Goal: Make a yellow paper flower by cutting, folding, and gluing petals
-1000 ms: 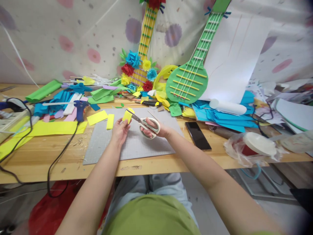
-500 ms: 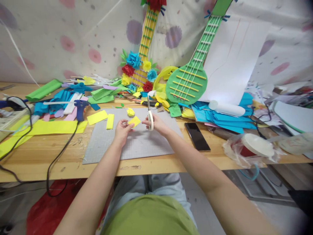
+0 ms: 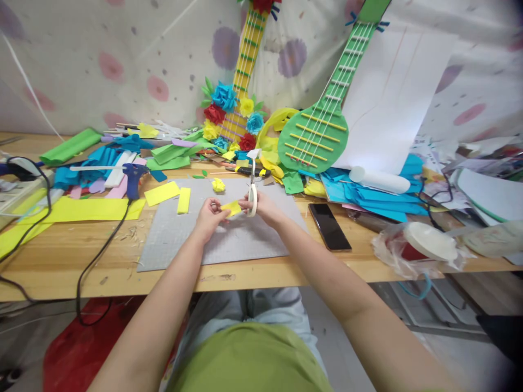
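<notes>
Above the ctr. of the grey mat (image 3: 245, 245), the small yellow pc. (image 3: 231, 208) is located btwn. both hands. Left hand (image 3: 210, 218): thumb & fingers clamped on the left end of the pc. Right hand (image 3: 263, 208): fingers closed round the scissors (image 3: 253, 200), fingertips at the right end of the pc.; how firmly they pinch it, cannot tell. Scissors: white handles in the hand, blades directed to the far side; blade gap too small to tell.

On the mat, far of the hands: crumpled yellow ball (image 3: 218, 185). Left of it: narrow yellow rect. (image 3: 183, 200), on the mat, & wide yellow rect. (image 3: 162, 193), partly over the mat's far left corner.

Farther left on the wooden table (image 3: 253, 279): blue glue gun (image 3: 133, 179) w/ black cord; long yellow strip (image 3: 90, 210) adj. to it; blue paper pcs. (image 3: 92, 169) & green roll (image 3: 71, 146) beyond.

Right of the mat: black phone (image 3: 329, 226), flat, screen up. Far right: blue sheets (image 3: 368, 196) w/ white roll (image 3: 379, 180) on top. Near right: plastic-wrapped item (image 3: 429, 242) w/ white disc-shaped top.

Far side: flower-trimmed yellow instrument (image 3: 247, 60) & green instrument (image 3: 312, 139), both tilted, tops to the right.
</notes>
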`<action>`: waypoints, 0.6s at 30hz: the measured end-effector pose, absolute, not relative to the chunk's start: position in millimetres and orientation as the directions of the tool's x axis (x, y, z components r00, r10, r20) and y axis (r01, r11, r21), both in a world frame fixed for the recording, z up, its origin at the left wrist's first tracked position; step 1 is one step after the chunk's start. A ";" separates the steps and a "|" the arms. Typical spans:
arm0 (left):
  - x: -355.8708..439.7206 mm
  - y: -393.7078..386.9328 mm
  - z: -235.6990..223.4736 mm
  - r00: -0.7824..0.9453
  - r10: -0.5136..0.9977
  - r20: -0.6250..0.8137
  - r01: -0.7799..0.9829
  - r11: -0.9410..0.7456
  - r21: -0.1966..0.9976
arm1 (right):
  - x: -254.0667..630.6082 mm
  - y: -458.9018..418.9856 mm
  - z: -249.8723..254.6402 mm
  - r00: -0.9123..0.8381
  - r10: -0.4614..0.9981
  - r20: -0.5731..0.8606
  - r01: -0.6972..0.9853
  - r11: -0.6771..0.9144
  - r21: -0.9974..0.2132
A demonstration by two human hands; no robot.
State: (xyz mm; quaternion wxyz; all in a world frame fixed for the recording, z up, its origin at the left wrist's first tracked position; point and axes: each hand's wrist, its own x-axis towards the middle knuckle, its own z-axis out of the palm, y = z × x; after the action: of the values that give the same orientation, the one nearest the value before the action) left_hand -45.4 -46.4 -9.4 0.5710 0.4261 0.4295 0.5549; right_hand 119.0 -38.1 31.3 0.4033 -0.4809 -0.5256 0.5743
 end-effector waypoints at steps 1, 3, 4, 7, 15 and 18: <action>-45.4 -47.2 -9.5 0.037 0.999 -0.013 -0.251 0.021 0.968 | 116.6 -39.6 32.2 -0.231 0.964 -0.132 0.026 -0.129 -0.991; -45.8 -47.6 -10.7 0.065 0.998 -0.005 -0.230 0.020 0.973 | 111.6 -39.1 30.2 -0.229 0.961 -0.152 0.016 -0.152 -0.988; -46.1 -47.2 -11.5 0.072 0.997 -0.006 -0.224 0.022 0.974 | 109.3 -37.4 27.5 -0.206 0.965 -0.163 0.013 -0.164 -0.986; -46.2 -43.8 -12.3 0.049 0.998 -0.028 -0.233 0.039 0.972 | 103.4 -29.4 15.6 -0.080 0.982 -0.171 -0.017 -0.173 -0.985; -26.7 -40.4 8.2 0.003 0.965 -0.261 -0.339 0.247 0.908 | 81.9 -25.3 -5.4 0.340 0.917 -0.211 -0.313 -0.102 -0.944; -16.4 -40.8 9.6 -0.050 0.956 -0.288 -0.423 0.241 0.874 | 72.5 -29.5 -6.9 0.374 0.899 -0.230 -0.365 -0.085 -0.927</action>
State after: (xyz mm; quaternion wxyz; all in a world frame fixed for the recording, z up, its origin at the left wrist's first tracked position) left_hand -16.4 -40.8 9.6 0.6292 0.2815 0.4738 0.5480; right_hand 72.5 -29.5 -6.9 0.6295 -0.5392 -0.2473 0.5018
